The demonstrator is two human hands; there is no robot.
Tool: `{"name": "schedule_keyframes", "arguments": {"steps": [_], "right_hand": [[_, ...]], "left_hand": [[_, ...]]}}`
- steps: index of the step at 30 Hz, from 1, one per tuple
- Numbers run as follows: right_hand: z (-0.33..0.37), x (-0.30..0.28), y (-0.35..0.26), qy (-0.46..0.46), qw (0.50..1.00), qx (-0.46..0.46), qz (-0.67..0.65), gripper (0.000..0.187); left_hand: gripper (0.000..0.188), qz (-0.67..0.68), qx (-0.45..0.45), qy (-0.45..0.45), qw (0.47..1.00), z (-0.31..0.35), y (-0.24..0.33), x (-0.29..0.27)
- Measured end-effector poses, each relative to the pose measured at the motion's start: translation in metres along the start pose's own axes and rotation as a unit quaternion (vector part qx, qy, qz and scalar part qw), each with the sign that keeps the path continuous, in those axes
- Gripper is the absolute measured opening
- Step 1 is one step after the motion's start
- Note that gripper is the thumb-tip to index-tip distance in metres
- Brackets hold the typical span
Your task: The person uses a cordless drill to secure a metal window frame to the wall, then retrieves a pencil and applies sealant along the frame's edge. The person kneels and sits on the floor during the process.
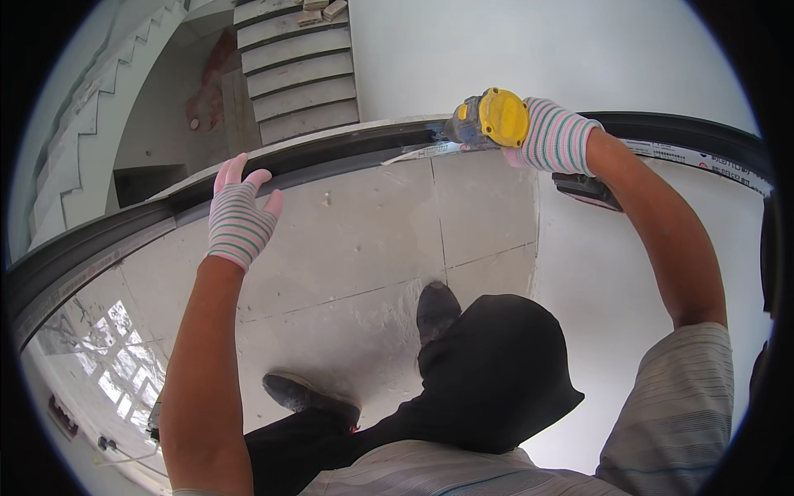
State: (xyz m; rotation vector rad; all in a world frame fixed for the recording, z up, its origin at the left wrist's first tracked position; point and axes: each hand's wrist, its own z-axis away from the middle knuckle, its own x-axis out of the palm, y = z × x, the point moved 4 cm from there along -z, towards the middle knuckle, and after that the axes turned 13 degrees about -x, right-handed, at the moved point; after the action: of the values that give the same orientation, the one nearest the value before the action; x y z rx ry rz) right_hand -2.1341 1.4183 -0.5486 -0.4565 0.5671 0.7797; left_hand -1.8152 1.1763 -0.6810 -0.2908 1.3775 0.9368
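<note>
My right hand (pixel 556 136), in a striped knit glove, is closed round the handle of a yellow and dark-blue cordless drill (pixel 503 117). The drill's nose points left, close against a long dark metal frame bar (pixel 347 157). Below my wrist shows the black battery base (pixel 587 189). What tip the drill carries I cannot make out. My left hand (pixel 241 215), in a matching glove, reaches up to the bar farther left. Its fingers are stretched and apart, with the tips at the bar's edge, and they grip nothing.
Beyond the bar, steps (pixel 302 83) stand at the far left-centre, with small blocks (pixel 322 10) on top. A second stair flight (pixel 124 99) runs along the left. White wall (pixel 529 50) fills the far right. My shoes (pixel 437 310) stand on dusty floor tiles (pixel 364 240).
</note>
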Motion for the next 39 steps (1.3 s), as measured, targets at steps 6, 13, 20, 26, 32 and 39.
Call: {"name": "schedule_keyframes", "arguments": {"steps": [6,13,20,26,32,39], "right_hand": [[-0.0019,-0.0018,-0.0019,-0.017,1.0,0.02,0.006,0.041],[-0.0014,-0.0014,-0.0033,-0.023,1.0,-0.006,0.016,0.04],[-0.0005,-0.0012,-0.0009,-0.011,1.0,0.003,-0.006,0.043],[0.002,-0.0021,-0.0052,-0.006,1.0,0.009,-0.005,0.045],[0.0006,0.0007,0.0002,-0.005,1.0,-0.003,0.008,0.043],[-0.0008,0.0015,0.0034,0.017,1.0,0.023,-0.014,0.036]], "left_hand": [[0.031,0.0,-0.008,-0.002,1.0,-0.0004,-0.0003,0.0009],[0.03,0.012,-0.002,0.008,1.0,-0.0003,0.0,0.0013],[0.03,0.008,-0.003,0.007,1.0,-0.0009,0.0001,0.0],[0.03,0.006,-0.004,0.008,1.0,-0.0003,-0.0003,0.0013],[0.03,0.005,-0.007,0.005,1.0,-0.0007,0.0016,0.0024],[0.031,0.008,-0.004,0.01,1.0,-0.0006,0.0001,0.0031]]}}
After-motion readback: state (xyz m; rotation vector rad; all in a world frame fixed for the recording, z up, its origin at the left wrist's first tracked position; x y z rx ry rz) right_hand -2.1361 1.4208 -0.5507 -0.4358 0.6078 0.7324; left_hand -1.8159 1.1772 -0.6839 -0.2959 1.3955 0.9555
